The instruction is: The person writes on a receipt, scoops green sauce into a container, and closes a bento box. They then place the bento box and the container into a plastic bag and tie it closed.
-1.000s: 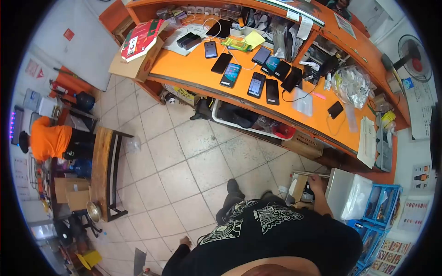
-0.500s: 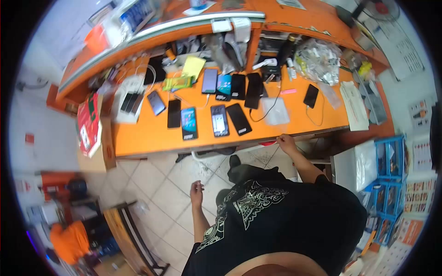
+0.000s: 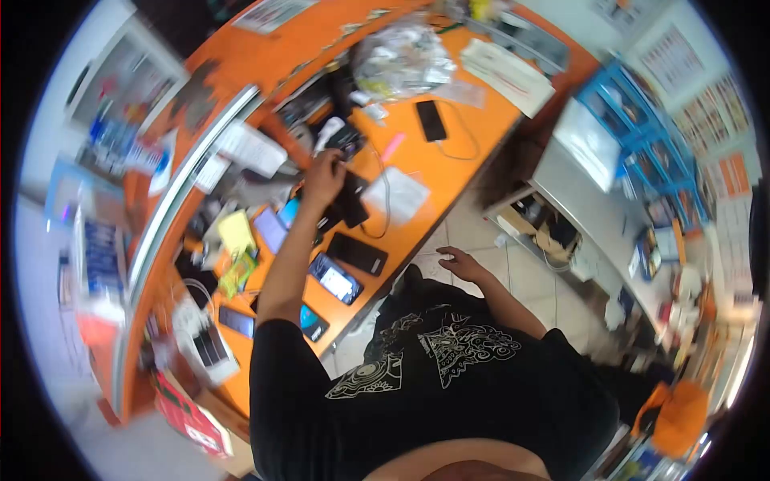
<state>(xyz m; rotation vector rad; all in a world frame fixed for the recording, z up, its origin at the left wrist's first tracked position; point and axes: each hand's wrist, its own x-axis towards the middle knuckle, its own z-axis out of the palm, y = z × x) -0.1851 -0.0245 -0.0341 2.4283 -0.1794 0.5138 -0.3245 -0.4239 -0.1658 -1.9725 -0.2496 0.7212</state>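
Left hand by black box, grip unclear | right hand loosely spread | white paper illegible

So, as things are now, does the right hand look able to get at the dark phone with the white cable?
Probably yes: the right hand looks empty and nothing covers the dark phone. It would have to pass over the desk's edge; the white cable might tug.

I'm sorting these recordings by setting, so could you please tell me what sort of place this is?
Probably a phone shop or repair counter: several phones lie on an orange counter, one with a cable attached, along with a heap of plastic packaging.
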